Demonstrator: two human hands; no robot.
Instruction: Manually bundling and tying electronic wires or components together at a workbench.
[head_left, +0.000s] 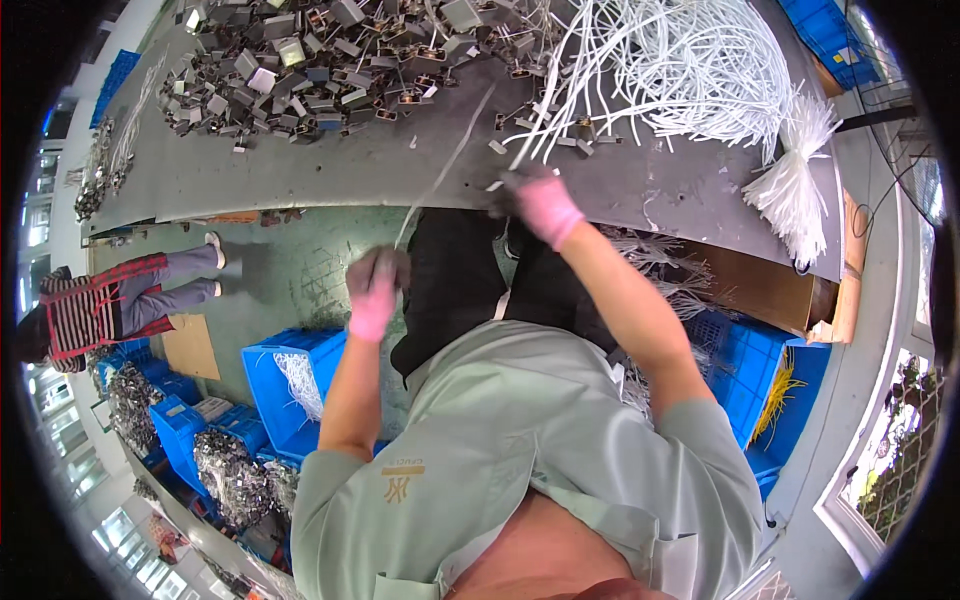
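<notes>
Both my hands wear pink gloves with dark grey fingers. My left hand [375,285] is closed on one end of a long white wire [448,165], which stretches up over the table edge toward the metal parts. Over the front edge of the table, my right hand [540,203] has its fingers drawn together at the end of another white strand [521,152] from the pile; motion blurs the fingertips. A large heap of small boxy metal parts [300,75] lies at the back left. Beside it, on the right, spreads a tangled pile of white wires [690,70].
A tied white bundle [800,190] hangs over the table's right corner. Blue bins stand at both sides: one bin [260,385] with white strands, another bin [745,385] near yellow strands. Bags of metal parts [235,470] sit lower left. Another person [110,300] stands at the left.
</notes>
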